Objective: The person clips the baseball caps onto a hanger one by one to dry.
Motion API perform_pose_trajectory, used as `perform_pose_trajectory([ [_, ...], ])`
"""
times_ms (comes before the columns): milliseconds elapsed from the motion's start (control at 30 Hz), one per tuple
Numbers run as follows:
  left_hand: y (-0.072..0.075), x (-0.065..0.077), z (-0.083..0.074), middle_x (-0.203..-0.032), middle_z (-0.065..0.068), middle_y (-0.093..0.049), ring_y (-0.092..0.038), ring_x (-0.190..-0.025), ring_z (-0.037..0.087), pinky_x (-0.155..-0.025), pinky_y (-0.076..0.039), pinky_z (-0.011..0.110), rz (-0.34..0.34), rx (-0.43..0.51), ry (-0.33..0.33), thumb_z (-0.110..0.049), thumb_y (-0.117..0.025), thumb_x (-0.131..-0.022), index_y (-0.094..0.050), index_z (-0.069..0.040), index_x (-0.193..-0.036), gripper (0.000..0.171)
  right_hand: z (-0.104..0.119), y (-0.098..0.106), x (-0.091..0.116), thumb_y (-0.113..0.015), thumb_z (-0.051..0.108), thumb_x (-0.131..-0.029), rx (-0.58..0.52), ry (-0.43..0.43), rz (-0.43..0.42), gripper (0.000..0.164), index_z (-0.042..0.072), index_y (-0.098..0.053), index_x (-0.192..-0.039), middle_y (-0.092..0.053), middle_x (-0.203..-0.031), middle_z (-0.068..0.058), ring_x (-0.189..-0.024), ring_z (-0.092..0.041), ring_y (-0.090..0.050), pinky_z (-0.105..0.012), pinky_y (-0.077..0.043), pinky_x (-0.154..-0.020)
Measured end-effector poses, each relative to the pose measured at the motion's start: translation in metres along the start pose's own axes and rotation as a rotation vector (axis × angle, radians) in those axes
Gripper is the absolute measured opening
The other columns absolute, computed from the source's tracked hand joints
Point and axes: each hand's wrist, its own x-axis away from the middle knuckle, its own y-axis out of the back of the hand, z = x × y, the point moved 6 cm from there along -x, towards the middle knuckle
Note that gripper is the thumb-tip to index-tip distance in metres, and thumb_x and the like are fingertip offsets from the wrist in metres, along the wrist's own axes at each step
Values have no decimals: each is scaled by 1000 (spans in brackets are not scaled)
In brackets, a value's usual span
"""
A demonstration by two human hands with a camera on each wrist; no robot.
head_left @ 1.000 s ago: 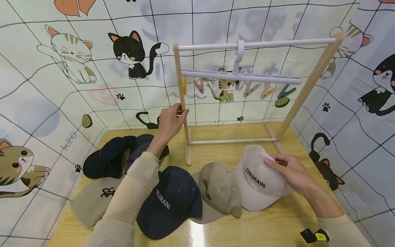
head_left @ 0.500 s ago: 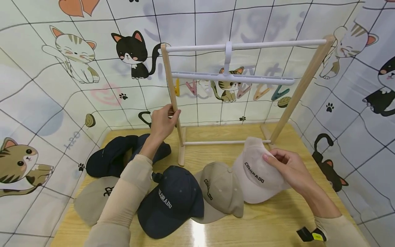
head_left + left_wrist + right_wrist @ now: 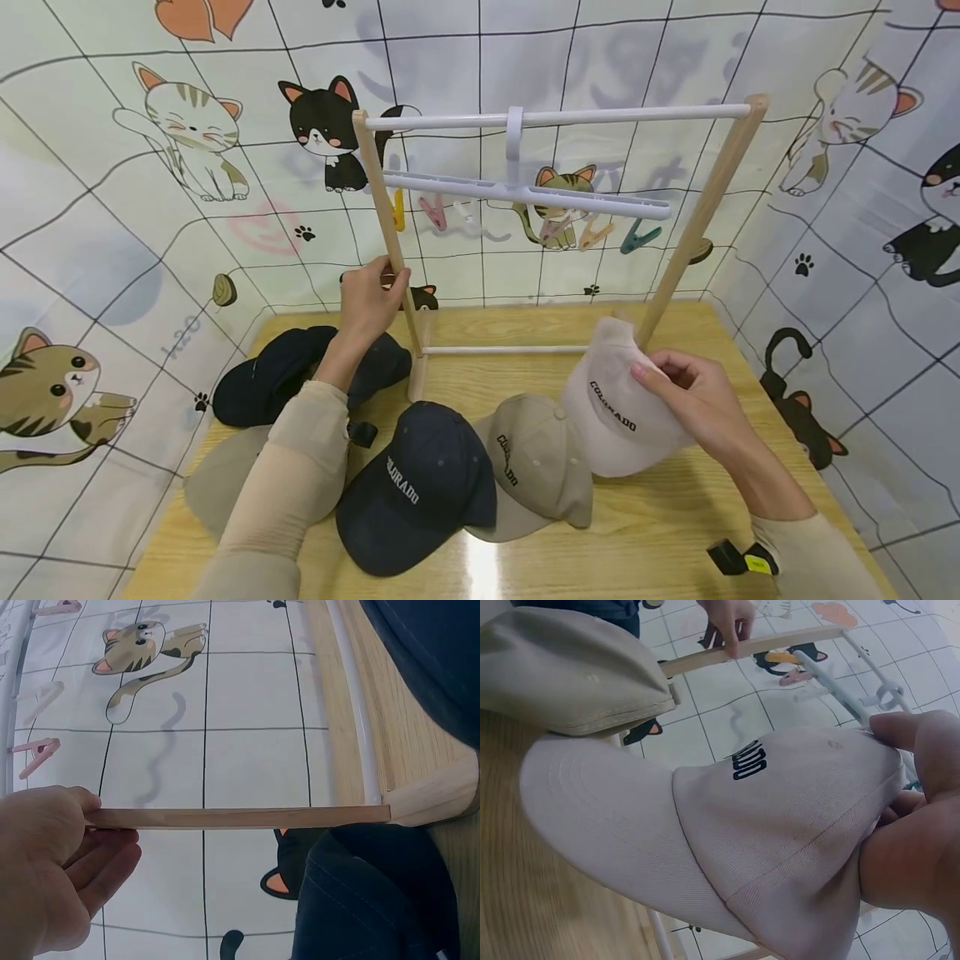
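Note:
My left hand (image 3: 371, 302) grips the left wooden post (image 3: 380, 196) of a small clothes rack, thumb on one side and fingers on the other. In the left wrist view, the post (image 3: 240, 817) runs straight out from that grip. With my right hand (image 3: 693, 404) I pinch a pale pink baseball cap (image 3: 615, 412) lettered COLORADO by its crown, tilted, in front of the rack's right post. The right wrist view shows the thumb at the crown's edge and the other fingers partly hidden behind it. From the rack's top rail hangs a white clip hanger (image 3: 525, 193).
A navy COLORADO cap (image 3: 416, 492) and a beige COLORADO cap (image 3: 536, 458) lie on the wooden table (image 3: 600, 558), left of the pale cap. Dark caps (image 3: 262, 383) sit behind my left forearm, which partly covers a grey-beige cap (image 3: 217, 483). Coloured clips (image 3: 596, 233) dangle from the hanger.
The rack has shifted left with my left hand on its post, and the hanger has turned a little. My right hand has brought the pale pink cap slightly up and left.

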Motion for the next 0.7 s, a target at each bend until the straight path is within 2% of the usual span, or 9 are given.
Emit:
perform_pose_trajectory([
  [433, 23, 7, 17, -101, 22, -79, -79, -90, 34, -70, -64, 47, -15, -14, 31, -20, -67, -101, -74, 1, -112, 25, 5, 0, -3, -66, 27, -103, -48, 37, 10, 26, 2, -72, -106, -73, -88, 6, -77, -13, -66, -28, -56, -70],
  [700, 32, 11, 26, -99, 22, -79, -79, -85, 36, -68, -63, 51, -23, -16, 38, -20, -68, -101, -75, 1, -113, 25, 10, 2, 0, -66, 28, -103, -53, 43, -9, 25, 3, -71, -104, -73, -87, 5, -76, -13, -66, -29, -57, -68],
])
